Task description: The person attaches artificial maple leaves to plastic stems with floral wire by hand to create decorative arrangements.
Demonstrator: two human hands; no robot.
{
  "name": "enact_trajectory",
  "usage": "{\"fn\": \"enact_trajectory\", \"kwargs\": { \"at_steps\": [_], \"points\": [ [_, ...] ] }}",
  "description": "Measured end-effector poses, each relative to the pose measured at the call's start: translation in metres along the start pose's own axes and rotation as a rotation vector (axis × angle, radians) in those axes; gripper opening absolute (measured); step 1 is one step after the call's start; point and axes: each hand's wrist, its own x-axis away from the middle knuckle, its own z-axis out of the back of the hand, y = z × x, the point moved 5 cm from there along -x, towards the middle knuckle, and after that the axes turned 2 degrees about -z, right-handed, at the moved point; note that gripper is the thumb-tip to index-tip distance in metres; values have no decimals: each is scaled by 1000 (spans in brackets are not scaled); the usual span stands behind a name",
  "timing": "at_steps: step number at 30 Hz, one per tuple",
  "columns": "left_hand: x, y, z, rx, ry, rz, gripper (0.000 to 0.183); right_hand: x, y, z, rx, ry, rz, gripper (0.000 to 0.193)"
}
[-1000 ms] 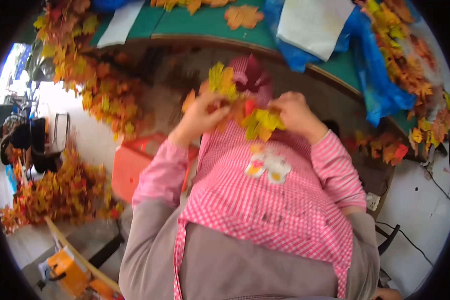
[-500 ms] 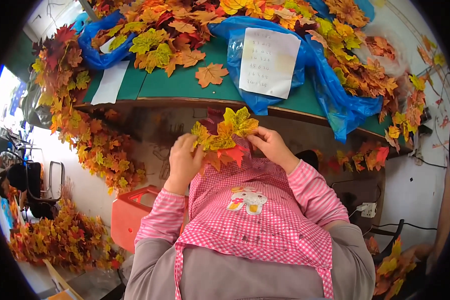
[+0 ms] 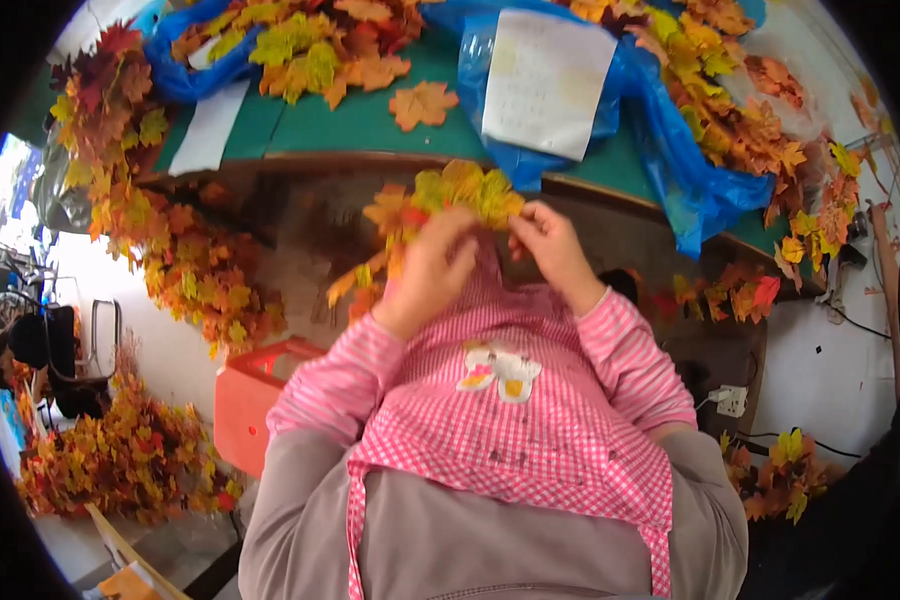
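A string of artificial maple leaves [image 3: 462, 190], yellow, orange and red, hangs in front of me just below the table's front edge. My left hand [image 3: 432, 262] is closed on it, blurred by motion. More orange leaves [image 3: 355, 280] trail down on the left behind that hand. With thumb and fingers pinched, my right hand [image 3: 555, 252] holds the edge of a yellow leaf at the string's right end. Sleeves and a checked pink apron [image 3: 510, 440] lie below the hands.
The green table [image 3: 360, 125] bears heaps of leaves, a single orange leaf [image 3: 422, 105], blue plastic bags [image 3: 685, 190] and a written paper sheet [image 3: 548, 85]. Leaf garlands [image 3: 180, 260] drape off its left end. A red plastic stool [image 3: 255, 410] stands at left, near a floor pile [image 3: 130, 455].
Both hands have moved up toward the table edge with the leaves. The left hand has shifted right across the string, and more orange leaves now show on its left.
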Motion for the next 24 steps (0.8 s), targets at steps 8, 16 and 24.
{"fn": "enact_trajectory", "kwargs": {
  "at_steps": [8,16,24],
  "points": [
    [-12,-15,2,34,-136,82,27,3,1,-4,-63,-68,-137,16],
    [-27,-25,-7,34,-300,120,21,-9,-11,5,-198,-73,-221,18],
    [-13,-4,-17,-112,-132,-101,16,-1,5,3,-257,-169,-265,19]
  ]
}}
